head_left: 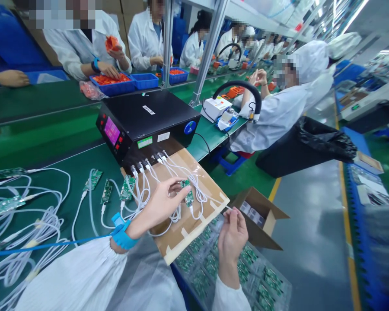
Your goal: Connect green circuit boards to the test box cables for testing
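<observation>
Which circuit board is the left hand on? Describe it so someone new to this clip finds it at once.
Start at the black tester box on the green bench, then drop to the brown cardboard sheet in front of it. The left hand pinches a small green circuit board there. Unlike the boards lying flat on the bench to its left, this one is lifted between fingertips among the white cables.

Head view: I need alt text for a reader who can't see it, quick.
The person's left hand pinches a small green circuit board above a cardboard sheet strewn with white cables plugged into a black tester box. The right hand pinches a cable end over a tray of green boards. Co-workers in white coats work along the green bench.
</observation>
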`<state>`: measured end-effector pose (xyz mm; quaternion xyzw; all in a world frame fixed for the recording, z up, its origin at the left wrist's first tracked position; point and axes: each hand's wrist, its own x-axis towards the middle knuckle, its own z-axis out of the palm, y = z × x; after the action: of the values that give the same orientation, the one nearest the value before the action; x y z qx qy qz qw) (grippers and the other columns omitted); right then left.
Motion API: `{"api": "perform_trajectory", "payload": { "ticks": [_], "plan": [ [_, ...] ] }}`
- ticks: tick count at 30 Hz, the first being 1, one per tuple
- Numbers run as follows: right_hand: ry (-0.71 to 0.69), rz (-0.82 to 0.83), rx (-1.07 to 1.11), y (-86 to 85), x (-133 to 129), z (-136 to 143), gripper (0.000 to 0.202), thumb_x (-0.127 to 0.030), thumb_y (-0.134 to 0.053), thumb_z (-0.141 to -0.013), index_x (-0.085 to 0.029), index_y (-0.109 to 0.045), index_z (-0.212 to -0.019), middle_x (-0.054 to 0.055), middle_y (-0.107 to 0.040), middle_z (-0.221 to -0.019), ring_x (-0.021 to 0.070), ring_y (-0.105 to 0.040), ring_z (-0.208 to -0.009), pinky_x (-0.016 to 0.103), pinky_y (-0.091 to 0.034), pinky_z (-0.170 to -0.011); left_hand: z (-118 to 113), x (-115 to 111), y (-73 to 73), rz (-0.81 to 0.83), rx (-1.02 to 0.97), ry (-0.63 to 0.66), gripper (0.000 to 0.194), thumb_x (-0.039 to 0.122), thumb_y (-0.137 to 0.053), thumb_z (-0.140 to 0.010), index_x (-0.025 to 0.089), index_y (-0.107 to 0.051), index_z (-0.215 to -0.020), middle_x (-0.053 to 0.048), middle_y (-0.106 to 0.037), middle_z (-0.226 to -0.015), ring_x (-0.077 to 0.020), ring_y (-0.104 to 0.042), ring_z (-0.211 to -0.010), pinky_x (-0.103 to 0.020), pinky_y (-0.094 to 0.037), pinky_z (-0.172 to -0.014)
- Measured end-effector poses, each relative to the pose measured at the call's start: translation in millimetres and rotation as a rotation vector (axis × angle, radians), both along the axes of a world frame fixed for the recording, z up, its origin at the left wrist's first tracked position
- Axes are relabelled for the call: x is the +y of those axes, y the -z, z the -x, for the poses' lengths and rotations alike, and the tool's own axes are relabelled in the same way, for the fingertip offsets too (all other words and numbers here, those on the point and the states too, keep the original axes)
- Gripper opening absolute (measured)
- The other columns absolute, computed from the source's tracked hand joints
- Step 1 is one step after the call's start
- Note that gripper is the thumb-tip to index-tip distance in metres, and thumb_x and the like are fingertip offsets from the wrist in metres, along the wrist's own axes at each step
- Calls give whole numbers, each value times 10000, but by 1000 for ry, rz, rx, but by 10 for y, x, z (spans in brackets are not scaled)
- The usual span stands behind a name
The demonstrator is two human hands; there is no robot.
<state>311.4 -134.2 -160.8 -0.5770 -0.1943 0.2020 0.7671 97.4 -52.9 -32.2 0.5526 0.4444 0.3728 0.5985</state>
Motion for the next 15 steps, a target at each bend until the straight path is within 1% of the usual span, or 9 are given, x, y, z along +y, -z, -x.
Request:
{"api": "perform_trajectory", "payload": {
  "ticks": [3, 4, 6, 8, 9, 12, 14, 15],
  "plan": [
    [-18, -46, -142, -286, 225, 66, 284, -435, -749, -921, -170, -710, -1016, 87, -758, -1089, 185, -730, -982, 357, -597, -910, -40, -24, 40, -4, -86, 52, 397, 429, -697, -945, 152, -677, -1229, -140, -739, -1207, -259, -705, -1151, -349, -617, -868],
    [-54, -58, -205, -373, 287, 102, 266, -425, -729, -940, -168, -707, -1006, 97, -767, -1093, 197, -738, -997, 378, -599, -921, -60, -33, 57, -8, -103, 60, 404, 421, -704, -943, 154, -672, -1244, -145, -730, -1240, -262, -693, -1186, -354, -616, -890],
    [-153, -75, -330, -510, 386, 176, 238, -403, -702, -966, -168, -695, -1000, 82, -783, -982, 203, -761, -914, 392, -615, -878, -101, -52, 84, -3, -127, 69, 408, 415, -726, -932, 164, -667, -1249, -144, -722, -1268, -265, -676, -1230, -363, -613, -925],
    [-244, -96, -418, -581, 456, 232, 220, -372, -720, -958, -175, -686, -1049, 45, -773, -869, 191, -765, -789, 368, -628, -793, -139, -67, 92, 25, -161, 101, 397, 418, -741, -922, 174, -663, -1225, -140, -724, -1264, -261, -676, -1232, -370, -612, -944],
    [-272, -114, -450, -596, 484, 249, 220, -349, -744, -942, -183, -682, -1073, 31, -767, -857, 184, -762, -757, 350, -629, -759, -154, -72, 89, 39, -178, 116, 397, 419, -754, -912, 177, -657, -1212, -137, -728, -1251, -257, -683, -1218, -368, -613, -942],
    [-350, -205, -597, -611, 552, 252, 158, -267, -778, -912, -215, -694, -1036, 18, -757, -887, 177, -754, -770, 333, -628, -723, -184, -80, 65, 58, -198, 120, 424, 411, -801, -876, 189, -630, -1195, -118, -739, -1195, -237, -704, -1155, -343, -617, -909],
    [-427, -268, -740, -640, 584, 235, 75, -218, -756, -925, -228, -714, -986, 19, -751, -885, 182, -745, -812, 349, -630, -749, -199, -80, 56, 41, -188, 99, 435, 417, -819, -858, 197, -615, -1174, -99, -743, -1139, -223, -711, -1102, -315, -622, -850],
    [-464, -287, -809, -662, 594, 228, 65, -197, -739, -934, -234, -725, -985, 24, -750, -892, 183, -741, -834, 355, -629, -763, -207, -79, 58, 34, -184, 90, 438, 425, -822, -854, 200, -610, -1164, -91, -741, -1114, -220, -711, -1080, -304, -623, -817]
  ]
}}
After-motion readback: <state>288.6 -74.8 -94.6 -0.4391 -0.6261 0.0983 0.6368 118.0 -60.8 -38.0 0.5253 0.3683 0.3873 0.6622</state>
